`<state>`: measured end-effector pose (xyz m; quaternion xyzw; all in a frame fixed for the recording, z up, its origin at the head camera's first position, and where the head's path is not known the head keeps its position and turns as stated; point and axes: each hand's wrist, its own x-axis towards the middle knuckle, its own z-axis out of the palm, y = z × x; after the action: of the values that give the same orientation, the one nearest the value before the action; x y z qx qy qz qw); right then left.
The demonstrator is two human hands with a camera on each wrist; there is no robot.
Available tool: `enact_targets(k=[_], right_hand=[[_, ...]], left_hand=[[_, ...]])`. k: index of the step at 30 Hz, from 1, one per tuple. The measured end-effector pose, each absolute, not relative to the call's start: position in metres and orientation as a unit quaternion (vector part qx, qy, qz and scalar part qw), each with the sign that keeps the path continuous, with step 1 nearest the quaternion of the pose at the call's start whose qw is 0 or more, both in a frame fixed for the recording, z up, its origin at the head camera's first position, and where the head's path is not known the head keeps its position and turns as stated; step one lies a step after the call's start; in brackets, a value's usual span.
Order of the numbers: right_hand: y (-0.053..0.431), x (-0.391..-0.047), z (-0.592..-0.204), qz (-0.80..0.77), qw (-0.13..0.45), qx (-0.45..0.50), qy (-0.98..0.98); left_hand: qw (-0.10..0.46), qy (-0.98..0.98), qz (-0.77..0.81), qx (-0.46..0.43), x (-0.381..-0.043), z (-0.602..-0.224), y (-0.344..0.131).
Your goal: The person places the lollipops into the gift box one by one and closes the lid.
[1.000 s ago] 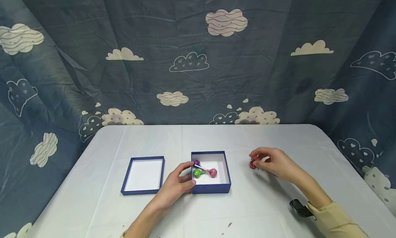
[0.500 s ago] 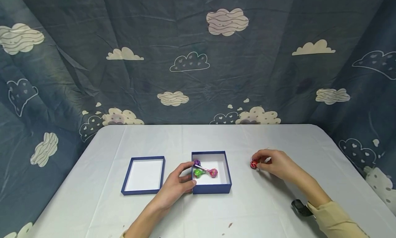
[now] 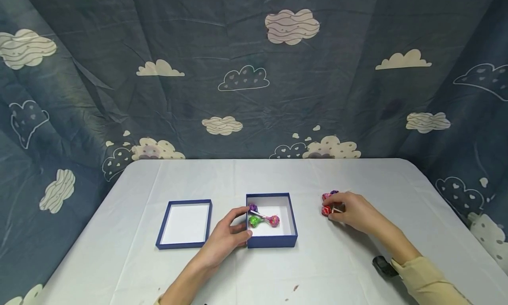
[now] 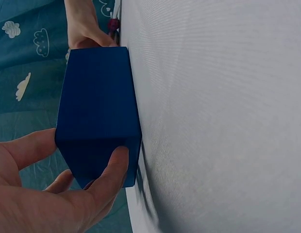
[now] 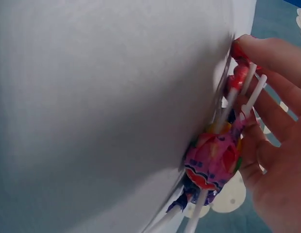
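My left hand [image 3: 224, 239] rests on the left side of an open blue box [image 3: 271, 242] with a white inside. In the left wrist view its fingers [image 4: 34, 148] touch the box's blue outer wall [image 4: 97, 92]. Inside lie a green lollipop [image 3: 254, 221], a pink one [image 3: 273, 221] and a purple one [image 3: 252, 208]. To the right, my right hand [image 3: 357, 211] pinches a red lollipop [image 3: 326, 210] at the table surface. Close beside its fingers are pink and purple lollipops [image 5: 213, 160], with white sticks crossing; part of this cluster is hidden.
Left of the box lies the blue-rimmed lid [image 3: 184, 223], its white inside up. A white cloth covers the table [image 3: 246, 274]. Behind it hangs a dark blue curtain [image 3: 190, 36] with a cloud print.
The right hand has shifted slightly to the right at the red lollipop. Pink and purple lollipops now show beyond its fingers, and a white stick shows between them. The left hand stays at the box.
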<state>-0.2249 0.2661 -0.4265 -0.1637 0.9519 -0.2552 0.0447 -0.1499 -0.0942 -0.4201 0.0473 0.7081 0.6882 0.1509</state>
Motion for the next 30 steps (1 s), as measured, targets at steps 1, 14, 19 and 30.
enact_targets(k=[1, 14, 19, 30], right_hand=[[0.266, -0.225, -0.427, -0.252, 0.043, -0.165, 0.953], [0.262, -0.221, -0.424, -0.283, 0.02, -0.16, 0.946], [0.261, -0.218, -0.421, -0.315, -0.007, -0.169, 0.934], [0.248, -0.207, -0.405, -0.359, -0.051, -0.188, 0.913]], left_hand=[[0.15, 0.708, 0.688, 0.048, -0.15, -0.42, -0.094], [0.148, 0.701, 0.696, 0.051, -0.149, -0.42, -0.094], [0.148, 0.696, 0.7, 0.053, -0.149, -0.421, -0.094], [0.15, 0.699, 0.698, 0.052, -0.151, -0.423, -0.094]])
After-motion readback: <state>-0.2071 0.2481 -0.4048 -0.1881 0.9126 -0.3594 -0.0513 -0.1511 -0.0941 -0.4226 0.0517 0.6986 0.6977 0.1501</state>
